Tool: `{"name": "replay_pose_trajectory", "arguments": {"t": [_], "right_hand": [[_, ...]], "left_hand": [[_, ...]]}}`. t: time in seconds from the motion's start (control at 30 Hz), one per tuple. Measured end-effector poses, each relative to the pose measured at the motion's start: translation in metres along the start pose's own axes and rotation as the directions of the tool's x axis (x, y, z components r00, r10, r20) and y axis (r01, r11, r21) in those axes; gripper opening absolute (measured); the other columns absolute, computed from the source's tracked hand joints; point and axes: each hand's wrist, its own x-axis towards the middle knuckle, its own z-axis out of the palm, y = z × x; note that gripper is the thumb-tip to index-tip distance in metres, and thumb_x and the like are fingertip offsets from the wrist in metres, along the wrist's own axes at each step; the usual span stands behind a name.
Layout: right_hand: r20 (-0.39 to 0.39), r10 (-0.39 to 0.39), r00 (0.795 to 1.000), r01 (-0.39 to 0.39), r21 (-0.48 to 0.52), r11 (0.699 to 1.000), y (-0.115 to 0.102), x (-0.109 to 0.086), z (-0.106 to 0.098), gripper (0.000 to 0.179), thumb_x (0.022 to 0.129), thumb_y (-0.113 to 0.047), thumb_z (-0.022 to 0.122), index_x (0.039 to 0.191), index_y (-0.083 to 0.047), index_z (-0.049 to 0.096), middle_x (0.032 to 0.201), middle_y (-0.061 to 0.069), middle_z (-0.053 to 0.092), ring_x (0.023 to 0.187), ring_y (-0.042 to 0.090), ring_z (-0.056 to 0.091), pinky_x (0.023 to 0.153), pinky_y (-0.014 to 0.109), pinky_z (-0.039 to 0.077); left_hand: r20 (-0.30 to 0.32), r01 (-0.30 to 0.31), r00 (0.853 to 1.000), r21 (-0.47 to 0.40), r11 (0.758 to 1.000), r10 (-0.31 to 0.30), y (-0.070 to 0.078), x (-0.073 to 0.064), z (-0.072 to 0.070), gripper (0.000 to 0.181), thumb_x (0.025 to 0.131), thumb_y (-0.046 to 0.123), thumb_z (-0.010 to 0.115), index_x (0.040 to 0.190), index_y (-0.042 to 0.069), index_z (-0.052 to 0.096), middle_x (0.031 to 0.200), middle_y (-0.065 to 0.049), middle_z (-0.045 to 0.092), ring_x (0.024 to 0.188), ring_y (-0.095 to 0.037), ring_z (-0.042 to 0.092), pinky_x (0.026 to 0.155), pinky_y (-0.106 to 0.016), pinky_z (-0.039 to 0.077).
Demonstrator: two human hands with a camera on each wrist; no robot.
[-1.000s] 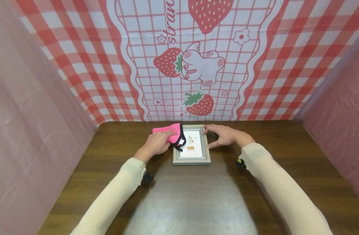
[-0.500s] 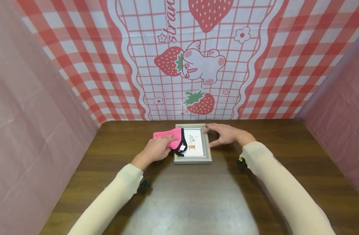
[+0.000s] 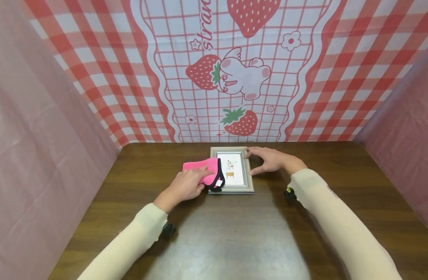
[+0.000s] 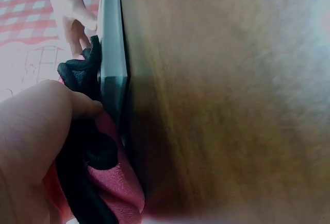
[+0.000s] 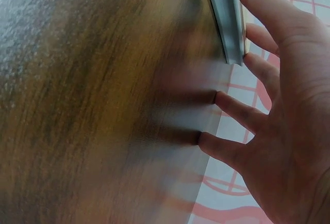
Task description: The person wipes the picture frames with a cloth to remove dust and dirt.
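In the head view a picture frame [image 3: 248,186] with a plant print lies flat near the table's back edge. My left hand [image 3: 186,184] holds a pink cloth [image 3: 200,165] with black trim over the frame's left side, its index finger stretched along the cloth. From the left wrist, the thumb presses on the folded cloth [image 4: 121,188] beside the frame's side [image 4: 112,38]; the other fingers are mostly hidden. My right hand [image 3: 270,160] holds the frame's right edge, fingertips at the far corner and thumb lower down. Two fingers [image 5: 234,108] of it touch down beyond the frame.
The brown wooden table [image 3: 228,233] spreads out in front of the frame. A strawberry-patterned curtain [image 3: 231,77] hangs directly behind it, and pink drapes [image 3: 42,136] stand along both sides.
My left hand has slid the cloth down the frame's left side toward its near edge. My right hand stays at the frame's right edge.
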Motion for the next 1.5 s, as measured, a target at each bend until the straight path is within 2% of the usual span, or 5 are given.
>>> {"name": "replay_pose_trajectory", "arguments": {"t": [0.27, 0.5, 0.73, 0.97, 1.5], "right_hand": [[0.003, -0.007, 1.0, 0.007, -0.002, 1.0, 0.0, 0.0, 0.0, 0.074, 0.099, -0.052, 0.083, 0.159, -0.015, 0.061, 0.185, 0.021, 0.033, 0.17, 0.052, 0.033, 0.134, 0.077, 0.029], [0.005, -0.002, 1.0, 0.002, 0.003, 1.0, 0.0, 0.0, 0.0, 0.074, 0.098, -0.053, 0.083, 0.159, -0.016, 0.061, 0.186, 0.02, 0.032, 0.17, 0.052, 0.032, 0.133, 0.079, 0.028], [0.004, -0.009, 1.0, 0.009, 0.002, 1.0, 0.001, 0.001, 0.0, 0.073, 0.099, -0.051, 0.083, 0.159, -0.015, 0.061, 0.186, 0.02, 0.032, 0.17, 0.051, 0.033, 0.134, 0.076, 0.029], [-0.002, -0.018, 1.0, 0.018, 0.001, 1.0, -0.003, 0.002, 0.0, 0.073, 0.098, -0.05, 0.084, 0.158, -0.014, 0.062, 0.185, 0.022, 0.033, 0.17, 0.053, 0.032, 0.134, 0.077, 0.029], [-0.007, -0.006, 1.0, 0.006, 0.015, 1.0, -0.001, 0.0, 0.001, 0.073, 0.098, -0.051, 0.085, 0.157, -0.015, 0.062, 0.186, 0.019, 0.031, 0.171, 0.052, 0.031, 0.134, 0.078, 0.027]], "left_hand": [[0.055, 0.008, 0.998, -0.094, 0.996, -0.002, 0.027, -0.019, -0.028, 0.052, 0.101, 0.011, 0.072, 0.153, 0.021, 0.07, 0.163, -0.019, 0.065, 0.121, -0.045, 0.079, 0.076, -0.062, 0.064], [0.002, -0.031, 1.0, -0.026, 0.999, 0.031, -0.008, -0.017, 0.03, 0.059, 0.1, 0.021, 0.072, 0.156, 0.039, 0.066, 0.167, -0.007, 0.064, 0.113, -0.039, 0.082, 0.064, -0.052, 0.061], [-0.007, -0.051, 0.999, 0.0, 0.999, 0.051, -0.016, -0.014, 0.041, 0.06, 0.099, 0.024, 0.071, 0.157, 0.041, 0.065, 0.168, -0.004, 0.063, 0.069, -0.021, 0.066, 0.052, -0.032, 0.043], [0.1, -0.003, 0.995, -0.036, 0.999, 0.006, 0.038, -0.025, -0.041, 0.054, 0.102, 0.011, 0.073, 0.153, 0.024, 0.07, 0.164, -0.015, 0.065, 0.057, -0.015, 0.042, 0.049, -0.027, 0.033], [0.077, -0.061, 0.995, -0.048, 0.997, 0.064, 0.029, -0.018, -0.045, 0.051, 0.101, 0.011, 0.072, 0.151, 0.021, 0.072, 0.161, -0.016, 0.067, 0.056, -0.012, 0.026, 0.049, -0.027, 0.03]]}}
